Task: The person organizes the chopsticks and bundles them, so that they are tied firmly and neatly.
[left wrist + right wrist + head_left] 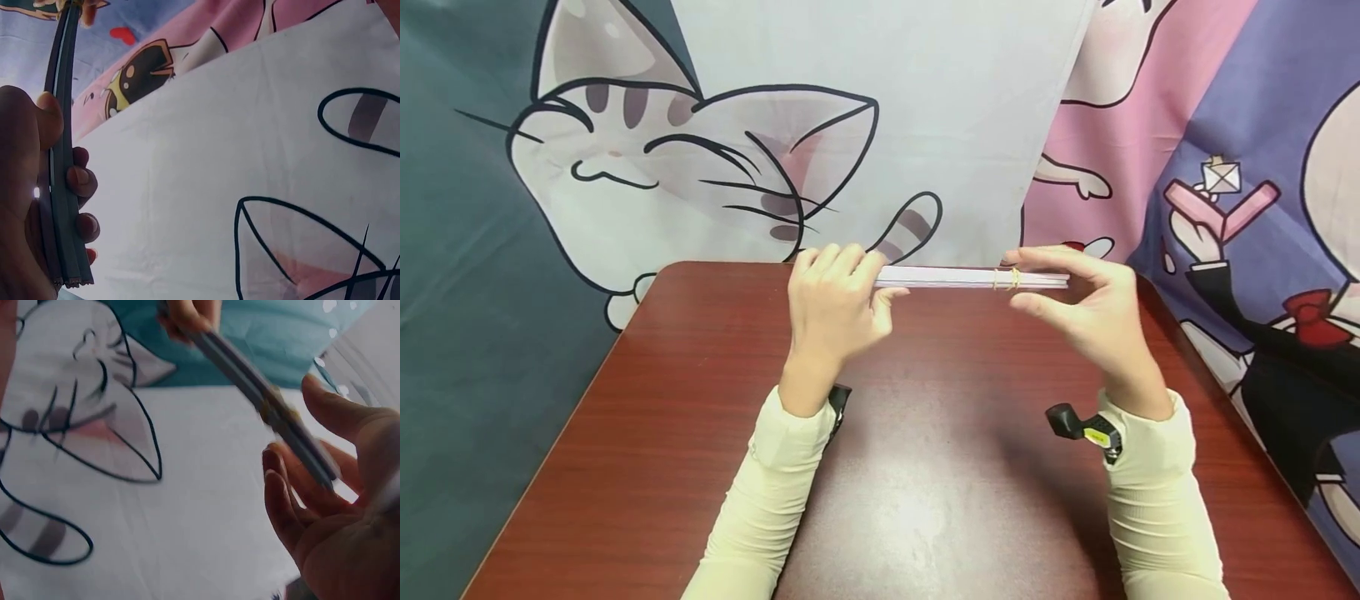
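Grips a bundle of pale strips (966,277) at its 9 o'clock end with the left hand (833,304), using curled fingers. Holds it roughly level above the bench (700,417), pointing toward 3 o'clock in the head view. Spreads the right hand (1086,308) around the 3 o'clock end, near yellow rubber bands (1015,278), with released fingers; cannot tell about contact there. Faces a cat-printed cloth (700,200) toward 12 o'clock.

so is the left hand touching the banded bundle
Touching: in the left wrist view, the left hand has its thumb against one side of the banded bundle and fingers curled around the other.
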Tool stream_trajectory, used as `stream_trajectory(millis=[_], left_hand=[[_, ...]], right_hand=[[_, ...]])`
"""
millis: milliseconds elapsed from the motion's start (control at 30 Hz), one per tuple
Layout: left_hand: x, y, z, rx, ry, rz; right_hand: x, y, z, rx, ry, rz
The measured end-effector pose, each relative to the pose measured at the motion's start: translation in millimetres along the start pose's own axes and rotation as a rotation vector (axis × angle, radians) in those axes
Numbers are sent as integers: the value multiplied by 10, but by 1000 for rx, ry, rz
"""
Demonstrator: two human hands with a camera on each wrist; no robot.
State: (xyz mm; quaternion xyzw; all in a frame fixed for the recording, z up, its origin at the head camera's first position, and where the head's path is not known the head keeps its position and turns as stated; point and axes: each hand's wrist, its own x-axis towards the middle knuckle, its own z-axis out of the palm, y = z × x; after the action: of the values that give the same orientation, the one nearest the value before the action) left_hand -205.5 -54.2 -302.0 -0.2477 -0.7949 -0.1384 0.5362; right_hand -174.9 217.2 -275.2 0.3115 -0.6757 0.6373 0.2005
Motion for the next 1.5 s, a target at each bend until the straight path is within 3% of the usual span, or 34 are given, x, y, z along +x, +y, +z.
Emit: stream_trajectory(millis=[100,333,400,633,900,1200,1400,1500], left_hand=[[12,-9,-17,1,6,15],[46,71,-15,22,6,58],[45,89,-15,22,-4,62],[30,69,-18,22,-14,41],[51,103,28,29,0,58],[26,109,7,53,-10,33],[37,131,22,90,-9,38],[34,138,32,98,-5,32]], right_hand=[[10,-57,-53,27,-19,-57],[49,-45,15,-442,-54,-206],[57,-46,46,-495,-70,-218],[70,-209,0,-490,-84,-255],[92,-1,144,-651,-44,-442],[121,1,73,-576,-149,-395],[106,71,218,-715,-80,-462],[91,106,290,-724,-24,-469]])
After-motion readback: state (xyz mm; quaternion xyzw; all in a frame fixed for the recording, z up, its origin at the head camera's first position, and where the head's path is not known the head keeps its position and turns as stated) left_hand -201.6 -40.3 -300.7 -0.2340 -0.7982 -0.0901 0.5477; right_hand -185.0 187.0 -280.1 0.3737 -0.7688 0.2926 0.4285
